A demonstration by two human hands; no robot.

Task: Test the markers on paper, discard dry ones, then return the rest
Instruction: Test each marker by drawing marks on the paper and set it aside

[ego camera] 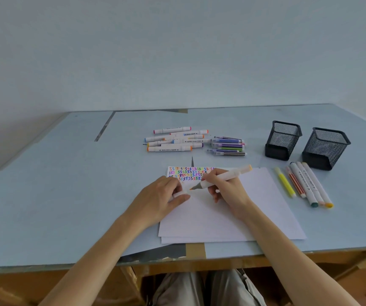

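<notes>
My right hand (224, 191) has its fingers pinched round an uncapped white marker (221, 178), tip down just over the paper (232, 217), orange end tilted up and away. My left hand (162, 199) pinches the marker's white cap (181, 193) between thumb and fingers, resting on the paper's left edge. Coloured squiggles (188, 172) fill the sheet's far left corner. Beyond it lie a heap of white markers (174, 140) and thin pens (228, 145). To the right, five markers (305, 184) lie side by side near two black mesh holders (305, 143) on the pale blue surface (67, 184).
</notes>
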